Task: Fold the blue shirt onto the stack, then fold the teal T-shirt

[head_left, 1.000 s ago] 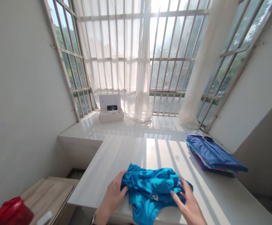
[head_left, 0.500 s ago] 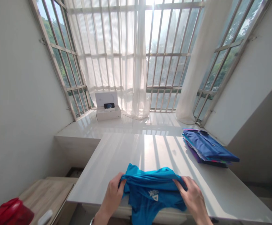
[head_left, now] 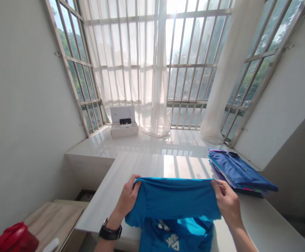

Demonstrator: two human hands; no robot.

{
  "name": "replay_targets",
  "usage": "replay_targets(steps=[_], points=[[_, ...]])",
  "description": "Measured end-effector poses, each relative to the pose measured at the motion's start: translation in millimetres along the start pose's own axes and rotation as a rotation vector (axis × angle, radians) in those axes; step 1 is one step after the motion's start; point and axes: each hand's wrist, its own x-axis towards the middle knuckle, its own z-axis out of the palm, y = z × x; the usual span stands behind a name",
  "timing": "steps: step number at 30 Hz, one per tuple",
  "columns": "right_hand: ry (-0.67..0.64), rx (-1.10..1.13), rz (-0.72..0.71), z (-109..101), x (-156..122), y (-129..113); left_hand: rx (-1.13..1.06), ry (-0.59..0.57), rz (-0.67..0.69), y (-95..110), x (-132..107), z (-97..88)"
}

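Note:
A blue T-shirt (head_left: 178, 199) with a white logo is stretched between my two hands above the front of the white table (head_left: 142, 164). My left hand (head_left: 128, 194), with a black watch on its wrist, pinches the upper left corner of the cloth. At the upper right corner my right hand (head_left: 226, 198) pinches the shirt between thumb and fingers. The edge between them is taut and nearly straight. Below it the shirt hangs down, its logo part lying lower and closer to me, cut off by the bottom of the view.
A stack of folded clothes (head_left: 242, 171), dark blue on top, lies at the table's right side. On the window sill stands an open white box (head_left: 124, 130) with a phone (head_left: 125, 121) in it. A red item (head_left: 13, 239) is on the wooden surface (head_left: 55, 218) at lower left.
Both hands have risen, and the right has moved outward. The shirt, bunched before, is now pulled taut and hangs spread out. The view has shifted slightly.

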Motion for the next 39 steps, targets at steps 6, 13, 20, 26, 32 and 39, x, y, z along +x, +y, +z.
replay_targets(steps=[6, 13, 20, 26, 32, 39], points=[[-0.118, 0.344, -0.009, 20, 24, -14, 0.255, 0.126, 0.048, -20, 40, 25.1], [-0.462, -0.115, -0.161, 23, -74, 54, 0.379, -0.158, 0.042, -26, -41, 58.1], [-0.457, -0.392, -0.338, 28, -94, 122, 0.515, -0.226, 0.002, -43, -64, 65.8], [-0.377, -0.611, -0.318, 22, -78, 138, 0.670, -0.150, -0.061, -79, -49, 60.0], [-0.355, -0.723, -0.280, 17, -68, 140, 0.703, -0.082, 0.050, -94, -54, 64.8], [-0.096, -0.732, -0.586, 31, -78, 155, 0.746, -0.098, 0.058, -93, -50, 70.2]])
